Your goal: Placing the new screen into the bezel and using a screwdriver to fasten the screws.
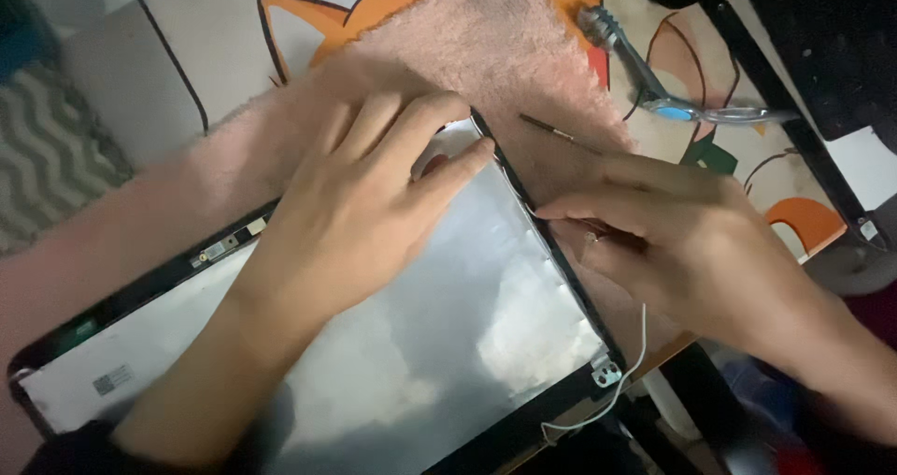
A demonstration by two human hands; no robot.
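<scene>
1. Clearly, a laptop screen panel (430, 335) with its silvery back up is being worked on; it fills the lower middle of the frame, lying on a pink towel (505, 45) spread over a desk (112, 73) with an orange cartoon print.
2. The left hand (360, 204) is laid flat on the panel near its upper corner, fingers spread and pressing down; nothing is gripped by it.
3. The right hand (691, 241) is held at the right edge of the panel, thumb and forefinger pinched together at the black bezel (561, 260). Something thin seems to be held between them, but what it is cannot be told.
4. A white wire (626, 382) is seen trailing off the lower right corner beside a small metal bracket (605, 374).
5. A thin dark rod (551, 131), perhaps a driver bit, lies on the towel above the right hand, and pliers (654, 92) with blue grips lie at the upper right.
6. The step in hand is judged to be the freeing of the bezel or panel edge along the right side.
7. Steady downward pressure from the left hand is called for next, with gentle prying along the edge, and the wire must be kept from snagging.
</scene>
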